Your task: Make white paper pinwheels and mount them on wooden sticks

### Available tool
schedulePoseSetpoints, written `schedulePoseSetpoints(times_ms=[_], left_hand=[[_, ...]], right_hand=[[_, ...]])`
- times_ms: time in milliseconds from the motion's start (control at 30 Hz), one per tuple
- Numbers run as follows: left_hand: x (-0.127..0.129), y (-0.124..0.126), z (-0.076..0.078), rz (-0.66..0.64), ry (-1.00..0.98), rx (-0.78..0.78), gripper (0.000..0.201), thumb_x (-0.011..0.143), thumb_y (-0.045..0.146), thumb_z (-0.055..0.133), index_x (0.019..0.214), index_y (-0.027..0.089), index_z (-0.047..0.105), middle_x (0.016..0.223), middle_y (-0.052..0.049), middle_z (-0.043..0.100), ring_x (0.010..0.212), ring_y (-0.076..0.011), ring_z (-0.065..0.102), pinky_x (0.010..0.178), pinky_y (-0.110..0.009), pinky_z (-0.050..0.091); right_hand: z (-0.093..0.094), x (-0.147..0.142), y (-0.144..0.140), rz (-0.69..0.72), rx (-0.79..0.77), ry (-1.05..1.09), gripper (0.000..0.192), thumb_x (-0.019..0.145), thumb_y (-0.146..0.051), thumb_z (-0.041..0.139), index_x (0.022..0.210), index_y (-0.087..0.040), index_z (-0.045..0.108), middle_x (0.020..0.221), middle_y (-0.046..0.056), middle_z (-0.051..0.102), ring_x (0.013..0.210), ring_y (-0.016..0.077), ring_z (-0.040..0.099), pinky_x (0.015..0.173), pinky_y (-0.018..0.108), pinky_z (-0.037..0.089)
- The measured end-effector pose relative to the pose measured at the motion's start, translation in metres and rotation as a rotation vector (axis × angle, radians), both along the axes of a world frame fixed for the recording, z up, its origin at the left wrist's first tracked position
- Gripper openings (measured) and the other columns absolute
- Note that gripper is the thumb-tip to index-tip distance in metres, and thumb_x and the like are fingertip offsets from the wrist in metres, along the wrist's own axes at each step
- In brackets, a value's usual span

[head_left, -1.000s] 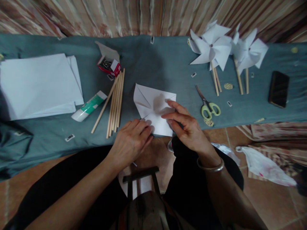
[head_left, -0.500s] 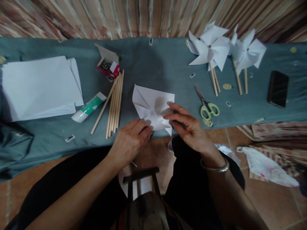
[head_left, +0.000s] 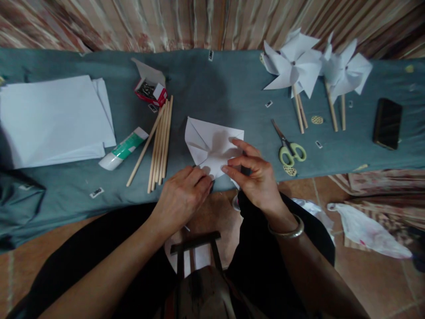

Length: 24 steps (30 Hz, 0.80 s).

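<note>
- While the left hand (head_left: 181, 195) stays flat, fingers curled down on the near-left corner of the cut paper square (head_left: 212, 148), the right hand (head_left: 257, 177) has changed: half a second ago it lay lower on the right edge, now its fingertips (head_left: 227, 169) pinch a near-right flap and draw it toward the sheet's middle.
- Paper sits on the table (head_left: 215, 88) edge, directly between and just beyond both hands; left corners still flat, diagonal slits visible.
- Read: one vane is being folded in, others look not yet done. Judgement only.
- Left hand: closed-ish, pressing, not gripping. Right hand: pinching the flap.
- Left of left hand: wooden sticks (head_left: 159, 141), glue tube (head_left: 122, 148), pin box (head_left: 150, 91), paper stack (head_left: 53, 119) further out.
- Right of right hand: scissors (head_left: 288, 148) near; finished pinwheels (head_left: 294, 64), phone (head_left: 387, 123) beyond.
</note>
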State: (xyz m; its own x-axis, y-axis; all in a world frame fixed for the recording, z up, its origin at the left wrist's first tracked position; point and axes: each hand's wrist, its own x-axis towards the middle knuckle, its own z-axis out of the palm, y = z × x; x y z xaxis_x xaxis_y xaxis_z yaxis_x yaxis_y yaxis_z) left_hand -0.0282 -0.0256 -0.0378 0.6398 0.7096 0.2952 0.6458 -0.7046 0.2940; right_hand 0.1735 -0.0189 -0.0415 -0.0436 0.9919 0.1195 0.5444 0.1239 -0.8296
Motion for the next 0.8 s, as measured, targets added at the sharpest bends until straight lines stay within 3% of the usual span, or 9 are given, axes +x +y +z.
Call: schedulePoseSetpoints(times_ms=[233,400,800], left_hand=[[-0.001,-0.002,-0.002,0.021,-0.030,-0.010,0.029,0.095,0.015,0.051,0.122,0.009,0.056,0.095,-0.009,0.069,0.082,-0.0197,0.063,0.073,-0.032,0.057],[-0.002,-0.001,-0.002,-0.017,-0.027,-0.042,0.026,0.092,0.012,0.055,0.117,0.007,0.061,0.097,-0.010,0.068,0.085,-0.0207,0.062,0.077,-0.033,0.057],[0.000,-0.001,-0.002,0.010,-0.006,-0.028,0.021,0.092,0.012,0.054,0.110,0.007,0.063,0.093,-0.009,0.068,0.084,-0.0204,0.064,0.076,-0.033,0.057]], right_hand=[[-0.006,-0.012,0.004,-0.029,0.094,-0.143,0.007,0.086,-0.027,0.065,0.082,-0.025,0.070,0.137,0.001,0.056,0.135,0.0278,0.045,0.117,0.050,0.036],[-0.006,-0.018,0.005,-0.016,0.055,-0.176,0.008,0.087,-0.030,0.062,0.084,-0.027,0.070,0.142,0.000,0.051,0.140,0.0292,0.039,0.120,0.052,0.030],[-0.011,-0.022,0.008,-0.012,0.087,-0.229,0.010,0.089,-0.034,0.060,0.090,-0.029,0.069,0.142,-0.001,0.050,0.141,0.0306,0.037,0.120,0.055,0.031]])
